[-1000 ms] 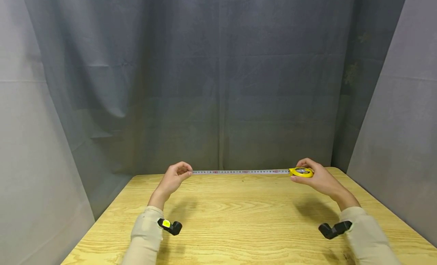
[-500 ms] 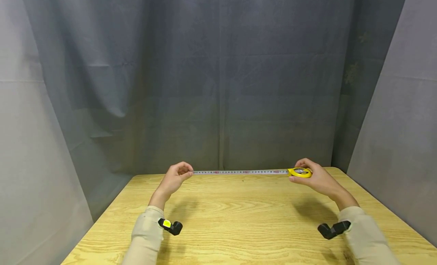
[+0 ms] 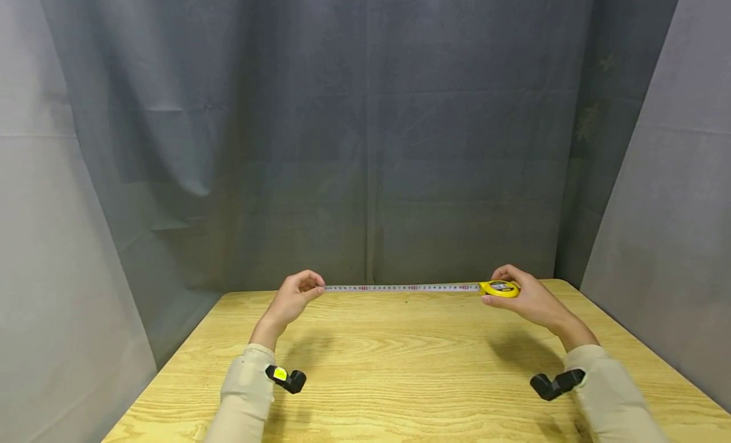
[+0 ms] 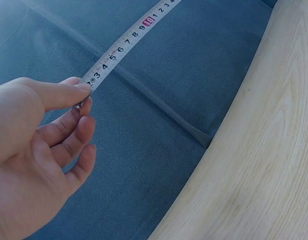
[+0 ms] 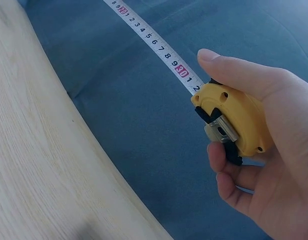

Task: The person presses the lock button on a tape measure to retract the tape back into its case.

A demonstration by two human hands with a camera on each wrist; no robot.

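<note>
A yellow tape measure case (image 3: 500, 289) (image 5: 234, 120) is gripped in my right hand (image 3: 528, 297) (image 5: 259, 150), fingers curled round it, thumb on top. Its white tape blade (image 3: 402, 288) (image 4: 126, 42) (image 5: 154, 42) runs out level to the left, held in the air above the far edge of the wooden table (image 3: 400, 367). My left hand (image 3: 292, 297) (image 4: 38, 150) pinches the blade's end hook between thumb and forefinger. About 32 cm of blade shows at the case mouth.
Grey-blue cloth (image 3: 365, 145) hangs behind and at both sides of the table. Black wrist cameras (image 3: 288, 378) (image 3: 554, 384) sit on both beige sleeves. The table's far edge (image 4: 234, 150) (image 5: 93, 165) lies just under the tape.
The right hand with the case has edged slightly left, shortening the drawn-out blade a little. The left hand has barely shifted.
</note>
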